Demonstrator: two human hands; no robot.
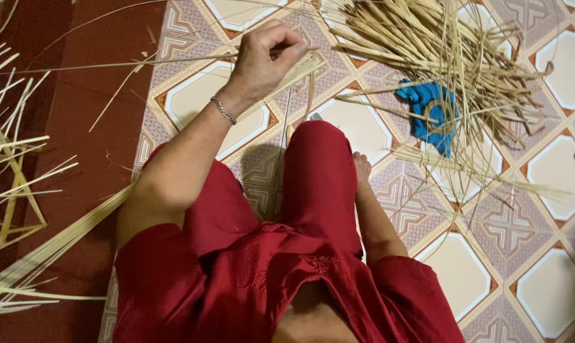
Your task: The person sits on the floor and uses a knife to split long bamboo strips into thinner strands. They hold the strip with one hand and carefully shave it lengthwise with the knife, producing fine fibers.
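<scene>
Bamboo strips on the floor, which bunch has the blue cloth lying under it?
The tangled pile of strips at top right; the blue cloth lies beneath its lower edge, unlike the left bunches.

A big pile of thin sticks (440, 57) covers the floor (554, 286) at the top right, with a blue cloth (427, 111) under it. More strips (20, 184) lie along the left side. The tiles at the bottom right are open. A red knee (319, 178) sits in the middle.

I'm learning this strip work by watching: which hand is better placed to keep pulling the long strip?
The left hand, probably: its fingers already pinch the long strip. The right hand sits mostly hidden behind the knee, holding nothing visible.
</scene>
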